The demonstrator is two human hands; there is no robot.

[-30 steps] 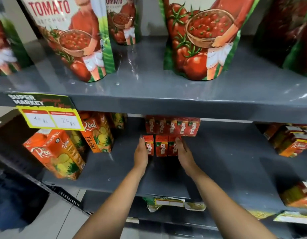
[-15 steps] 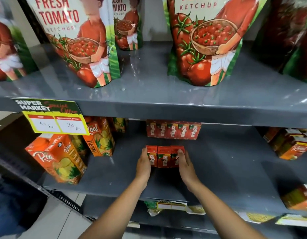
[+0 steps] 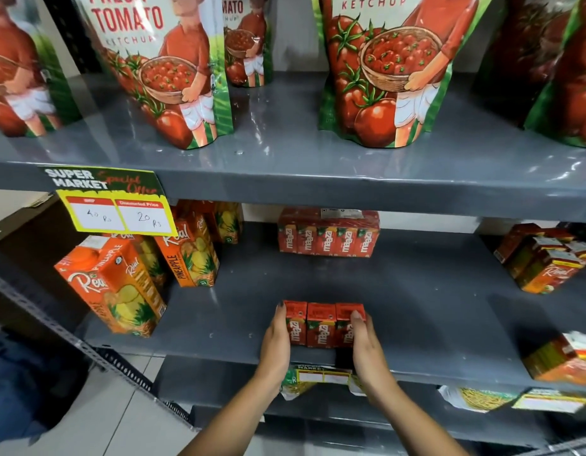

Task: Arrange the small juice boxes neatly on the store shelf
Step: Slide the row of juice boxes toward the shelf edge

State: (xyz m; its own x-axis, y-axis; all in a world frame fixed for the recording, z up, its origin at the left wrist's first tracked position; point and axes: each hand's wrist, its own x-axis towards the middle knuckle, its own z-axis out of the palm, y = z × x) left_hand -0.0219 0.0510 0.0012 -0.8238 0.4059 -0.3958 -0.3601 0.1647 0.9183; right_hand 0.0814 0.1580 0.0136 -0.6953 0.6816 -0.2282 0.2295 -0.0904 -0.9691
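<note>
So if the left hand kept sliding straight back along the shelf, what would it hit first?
Probably nothing soon: the left hand points past the three boxes over bare shelf. The wrapped pack at the back sits roughly in line, though depth is unclear.

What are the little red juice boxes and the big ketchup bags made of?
The three small juice boxes look like printed coated carton: sharp folded edges, flat faces. The ketchup pouches look like glossy flexible plastic or foil laminate: shiny, creased, bulging at the bottom. The shelf looks like grey painted metal with a sheen, though I can't be sure.
</note>
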